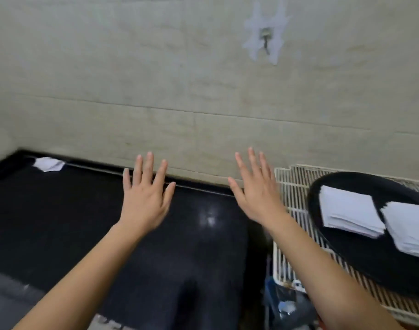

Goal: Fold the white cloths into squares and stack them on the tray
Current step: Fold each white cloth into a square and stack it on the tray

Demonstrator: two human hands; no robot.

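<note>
Counter (60,222): black, polished, glossy, one glare spot. Wall (156,79): beige tile, matt, faintly veined. Rack (291,186) at 3 o'clock: white coated wire. Tray (361,265): black, matt. Cloth stacks (346,210): white, matt.

Left hand (145,198) and right hand (257,194) spread flat beside the tray (351,265) of folded cloths (349,214).

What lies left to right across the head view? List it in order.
Loose white cloth → left hand → right hand → left stack of folded cloths → right stack of folded cloths, both on the black tray.
</note>
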